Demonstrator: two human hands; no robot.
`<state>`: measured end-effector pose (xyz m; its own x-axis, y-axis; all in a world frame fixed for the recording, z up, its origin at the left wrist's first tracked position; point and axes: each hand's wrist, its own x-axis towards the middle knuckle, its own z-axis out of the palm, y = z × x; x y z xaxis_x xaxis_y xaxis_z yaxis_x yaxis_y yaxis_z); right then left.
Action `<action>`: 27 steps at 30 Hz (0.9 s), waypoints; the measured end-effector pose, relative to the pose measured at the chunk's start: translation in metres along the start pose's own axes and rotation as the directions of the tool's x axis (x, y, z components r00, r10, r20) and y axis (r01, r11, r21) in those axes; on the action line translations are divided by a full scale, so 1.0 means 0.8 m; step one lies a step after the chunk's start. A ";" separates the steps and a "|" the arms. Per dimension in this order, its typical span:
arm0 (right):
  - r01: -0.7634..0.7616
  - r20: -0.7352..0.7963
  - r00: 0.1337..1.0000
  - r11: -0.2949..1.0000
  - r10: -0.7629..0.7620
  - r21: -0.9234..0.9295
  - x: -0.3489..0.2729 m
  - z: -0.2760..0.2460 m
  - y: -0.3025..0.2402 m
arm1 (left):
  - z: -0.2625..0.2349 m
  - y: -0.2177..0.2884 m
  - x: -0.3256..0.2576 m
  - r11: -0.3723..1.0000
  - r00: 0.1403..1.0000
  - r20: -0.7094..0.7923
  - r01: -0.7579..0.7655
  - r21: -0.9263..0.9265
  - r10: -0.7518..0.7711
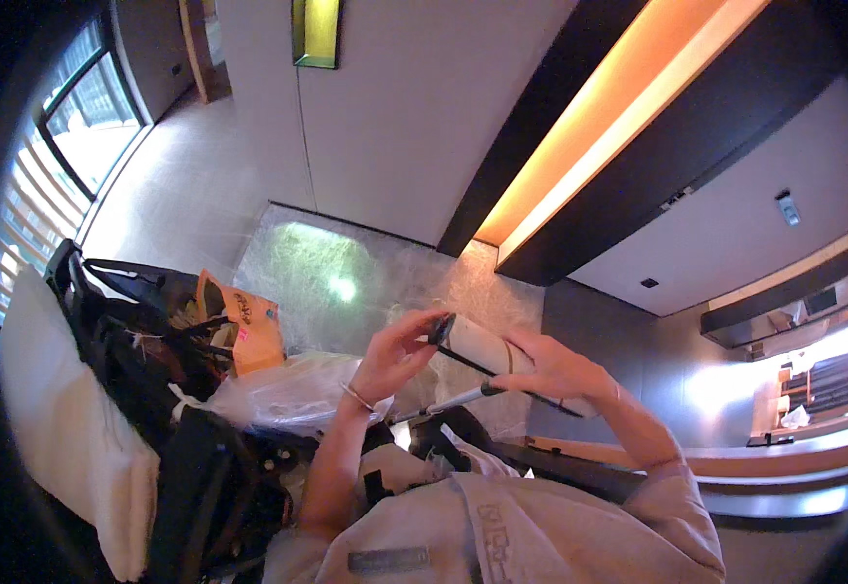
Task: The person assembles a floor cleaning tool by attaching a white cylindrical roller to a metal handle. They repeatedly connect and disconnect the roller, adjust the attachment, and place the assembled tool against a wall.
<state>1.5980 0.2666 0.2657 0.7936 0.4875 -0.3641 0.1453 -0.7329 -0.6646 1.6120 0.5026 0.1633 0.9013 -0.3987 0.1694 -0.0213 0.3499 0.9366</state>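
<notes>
Both my hands are raised in front of my body around a whitish cylinder (pixel 479 343), tilted down to the right. It has a dark end and a thin dark line along its lower side; its exact kind is unclear. My left hand (pixel 400 358), with a thin bracelet at the wrist, has its fingers closed at the dark end. My right hand (pixel 558 372) wraps the other end, and part of the cylinder shows past my wrist. Just beneath lies a pale pole (pixel 455 400) with a dark tip.
To the left are an orange bag (pixel 255 329), a clear plastic bag (pixel 283 389), dark bags (pixel 195 467) and a white padded slab (pixel 73 419). A glossy floor (pixel 346 258) lies ahead, bounded by a wall (pixel 395 117). A wood-edged counter (pixel 794 453) stands right.
</notes>
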 end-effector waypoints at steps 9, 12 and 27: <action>0.110 0.067 0.992 0.994 -0.110 -0.002 0.093 -0.033 0.027 | 0.035 -0.017 0.077 0.907 0.986 -0.145 -0.009 0.422 0.078; 0.007 0.208 0.978 1.000 -0.001 -0.026 0.114 -0.054 0.021 | 0.037 -0.030 0.088 0.864 0.959 -0.241 -0.009 0.503 0.150; 0.215 0.394 0.874 0.954 -0.284 0.211 0.089 -0.073 0.070 | 0.076 -0.022 0.063 0.843 0.961 -0.196 -0.061 0.534 0.194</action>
<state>1.6974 0.2327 0.2408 0.4200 0.8210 -0.3867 0.1844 -0.4944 -0.8494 1.6312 0.4246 0.1741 0.9471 -0.1490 0.2844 -0.3042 -0.1331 0.9433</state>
